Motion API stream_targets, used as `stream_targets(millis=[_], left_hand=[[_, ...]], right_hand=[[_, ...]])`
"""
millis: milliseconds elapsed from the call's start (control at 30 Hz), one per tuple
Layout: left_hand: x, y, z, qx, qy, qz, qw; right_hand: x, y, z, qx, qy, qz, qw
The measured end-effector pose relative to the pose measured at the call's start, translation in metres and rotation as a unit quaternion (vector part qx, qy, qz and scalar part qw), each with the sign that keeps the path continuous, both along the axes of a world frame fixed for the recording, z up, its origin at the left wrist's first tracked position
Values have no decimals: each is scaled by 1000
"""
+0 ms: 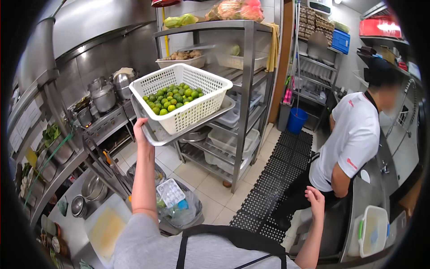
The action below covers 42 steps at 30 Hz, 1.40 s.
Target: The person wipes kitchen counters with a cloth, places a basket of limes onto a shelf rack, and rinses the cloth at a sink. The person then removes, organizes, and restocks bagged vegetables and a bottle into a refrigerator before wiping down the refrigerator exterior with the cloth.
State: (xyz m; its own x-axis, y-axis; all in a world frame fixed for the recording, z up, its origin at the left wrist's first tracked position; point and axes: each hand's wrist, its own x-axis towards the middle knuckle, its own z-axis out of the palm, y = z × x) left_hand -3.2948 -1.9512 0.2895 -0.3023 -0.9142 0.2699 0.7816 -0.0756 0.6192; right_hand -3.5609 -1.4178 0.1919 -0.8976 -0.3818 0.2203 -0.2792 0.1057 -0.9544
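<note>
The left hand (141, 130) is closed around the near left corner of a metal tray (156, 132); a white slotted basket (197, 110) sits on that tray, with small green limes (172, 99) inside; tray and basket are held up in front of the metal shelf rack (245, 103). The right hand (315, 197) is raised with its fingers loosely curled, partly open, and has hold of nothing; it is near a person in a white shirt (354, 134), who stands at the sink counter on the right. Below the tray, a bin (190, 215) holds a plastic egg tray (170, 193); a cutting board (106, 228) lies on the counter at lower left, near metal bowls (94, 187).
</note>
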Motion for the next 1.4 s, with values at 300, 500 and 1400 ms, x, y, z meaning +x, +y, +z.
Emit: stream_targets(millis=[300,500,1400], left_hand=[[-137,-91,17,-8,72,-6,997],[-205,-100,31,4,99,7,995],[-405,-150,11,-12,-239,6,971]], right_hand=[[-131,-15,-46,25,-81,-24,996],[-226,-83,-51,44,-50,36,997],[-306,-244,-90,193,64,314,927]])
